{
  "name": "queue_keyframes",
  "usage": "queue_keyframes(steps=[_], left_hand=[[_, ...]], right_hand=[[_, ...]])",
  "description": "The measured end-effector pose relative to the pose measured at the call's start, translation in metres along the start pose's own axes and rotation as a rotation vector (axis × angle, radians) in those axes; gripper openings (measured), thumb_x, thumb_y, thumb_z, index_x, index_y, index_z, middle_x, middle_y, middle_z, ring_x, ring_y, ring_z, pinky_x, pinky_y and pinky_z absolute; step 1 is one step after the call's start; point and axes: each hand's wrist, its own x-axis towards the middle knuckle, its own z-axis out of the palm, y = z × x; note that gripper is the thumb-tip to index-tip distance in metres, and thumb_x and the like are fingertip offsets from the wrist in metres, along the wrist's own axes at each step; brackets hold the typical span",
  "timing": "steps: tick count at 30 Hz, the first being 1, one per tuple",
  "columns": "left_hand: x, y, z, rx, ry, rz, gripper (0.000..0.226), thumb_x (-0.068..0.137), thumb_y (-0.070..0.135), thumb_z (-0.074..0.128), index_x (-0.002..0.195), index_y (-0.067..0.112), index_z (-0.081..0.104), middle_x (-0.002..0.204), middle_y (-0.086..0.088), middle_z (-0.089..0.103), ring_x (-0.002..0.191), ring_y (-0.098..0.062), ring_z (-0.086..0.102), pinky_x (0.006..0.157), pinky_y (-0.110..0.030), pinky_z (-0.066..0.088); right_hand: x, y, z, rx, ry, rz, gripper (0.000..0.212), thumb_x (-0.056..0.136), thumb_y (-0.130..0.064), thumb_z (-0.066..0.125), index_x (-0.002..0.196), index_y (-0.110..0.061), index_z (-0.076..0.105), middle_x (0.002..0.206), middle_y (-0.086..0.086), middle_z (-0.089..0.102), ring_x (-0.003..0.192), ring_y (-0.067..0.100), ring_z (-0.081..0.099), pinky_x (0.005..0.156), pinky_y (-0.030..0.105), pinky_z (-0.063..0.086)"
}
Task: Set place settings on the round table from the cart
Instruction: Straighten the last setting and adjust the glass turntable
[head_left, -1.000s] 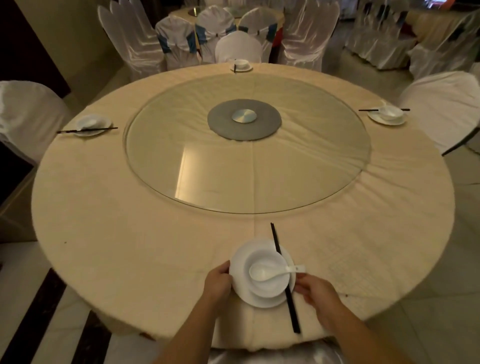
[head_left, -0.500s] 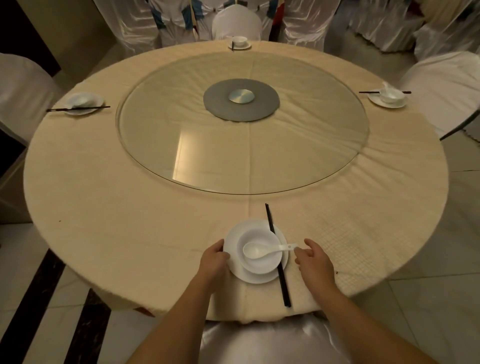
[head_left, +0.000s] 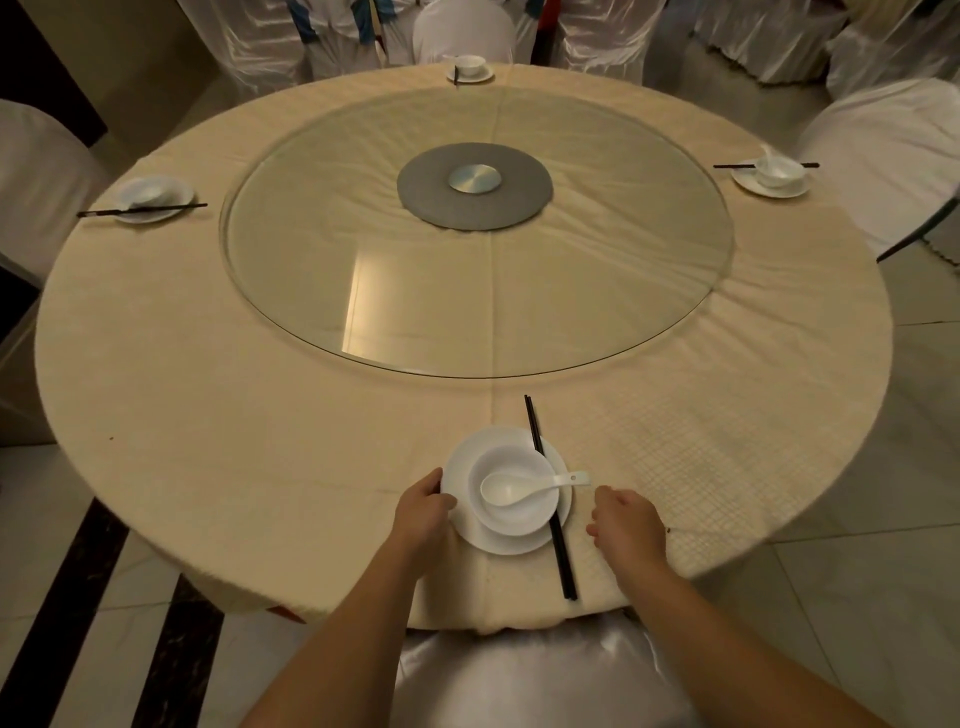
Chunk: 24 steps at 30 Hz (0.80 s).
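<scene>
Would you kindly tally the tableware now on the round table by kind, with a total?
Plates: 4, including the near plate, which the left hand touches at its rim
Bowls: 4, including the near bowl
Spoons: at least 3 visible, including the near spoon; the far setting's cannot be told
Chopstick pairs: 4, including the near chopsticks
Total: at least 15
</scene>
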Motion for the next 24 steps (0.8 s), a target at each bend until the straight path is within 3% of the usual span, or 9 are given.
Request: queue_keyframes(steps=[5,9,13,18,24], left_hand=[[0.002,-0.001,0.000,-0.026,0.007,-0.006,0.048,0.077,-0.012,0.047,0.089,0.027,0.072,0.098,0.001,0.072,0.091,-0.014,0.063,0.078,-0.028,0.049],[0.004,-0.003,0.000,-0.012,0.010,-0.006,0.044,0.079,-0.009,0.048,0.097,0.022,0.073,0.104,-0.004,0.072,0.096,-0.020,0.062,0.081,-0.032,0.048],[0.005,-0.005,-0.001,0.017,0.007,-0.013,0.043,0.080,-0.005,0.050,0.104,0.023,0.073,0.104,-0.001,0.072,0.100,-0.019,0.063,0.078,-0.029,0.049],[0.006,-0.005,-0.001,0.031,0.013,-0.007,0.041,0.080,-0.005,0.052,0.100,0.024,0.072,0.105,-0.001,0.072,0.100,-0.019,0.063,0.081,-0.030,0.049],[0.007,-0.006,0.000,0.009,0.005,-0.012,0.042,0.080,-0.004,0.052,0.100,0.027,0.072,0.105,0.001,0.072,0.101,-0.016,0.063,0.076,-0.027,0.048]], right_hand=[[-0.023,0.018,0.003,-0.471,-0.284,-0.081,0.041,0.083,-0.047,0.057,0.057,-0.019,0.043,0.053,-0.006,0.046,0.052,0.013,0.046,0.050,0.029,0.032],[-0.033,0.019,0.011,-0.652,-0.291,-0.143,0.029,0.083,-0.044,0.057,0.067,-0.020,0.049,0.067,-0.005,0.054,0.064,0.014,0.052,0.049,0.025,0.031],[-0.038,0.017,0.017,-0.720,-0.311,-0.176,0.022,0.085,-0.035,0.057,0.070,-0.021,0.048,0.077,-0.003,0.061,0.072,0.017,0.058,0.057,0.026,0.038],[-0.038,0.018,0.019,-0.751,-0.309,-0.197,0.027,0.086,-0.031,0.056,0.064,-0.022,0.043,0.072,-0.003,0.057,0.068,0.017,0.054,0.047,0.023,0.031],[-0.038,0.019,0.018,-0.745,-0.303,-0.199,0.026,0.087,-0.032,0.056,0.065,-0.022,0.045,0.072,-0.003,0.058,0.069,0.017,0.056,0.049,0.024,0.033]])
